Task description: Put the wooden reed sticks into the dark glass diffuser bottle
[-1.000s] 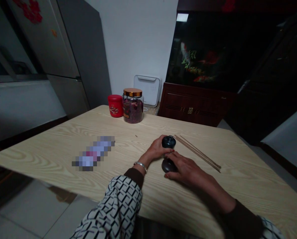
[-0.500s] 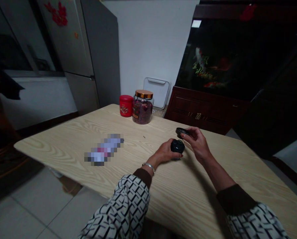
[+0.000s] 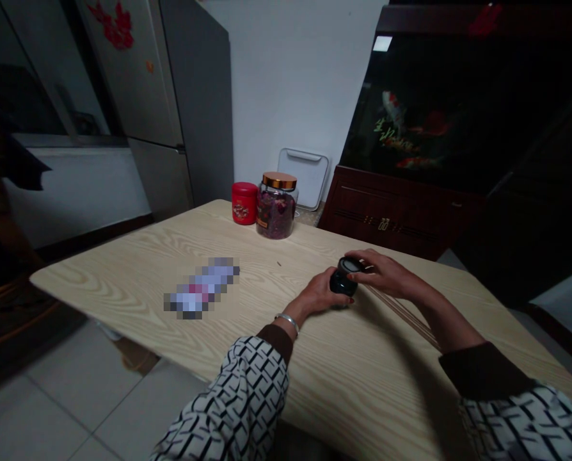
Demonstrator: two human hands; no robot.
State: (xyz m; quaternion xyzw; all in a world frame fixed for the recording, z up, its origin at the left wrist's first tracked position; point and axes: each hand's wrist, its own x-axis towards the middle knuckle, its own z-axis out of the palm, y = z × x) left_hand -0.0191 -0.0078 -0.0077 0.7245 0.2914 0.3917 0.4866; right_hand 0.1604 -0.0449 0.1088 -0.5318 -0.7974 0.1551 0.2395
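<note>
Landmark: the glass jar with a copper-coloured cap, standing at the far edge of the wooden surface.

1. The dark pot stands on the surface nearer the person than the glass jar and to its right, well apart from it.
2. The left hand is clamped on the dark pot: its fingers curl around the pot's side that faces away from the glass jar's far edge, with the wrist resting low over the surface.
3. The right hand reaches in from the side of the dark pot away from the glass jar. Its fingertips are pinched on the round lid, which sits at the mouth of the dark pot. Whether the lid is fully seated cannot be told.
4. A bundle of thin sticks lies flat on the surface, farther from the glass jar than the dark pot, partly under the right forearm.
5. A red tin stands just beside the glass jar on its left.
6. A pixelated flat item lies nearer the person than the glass jar, to its left.
</note>
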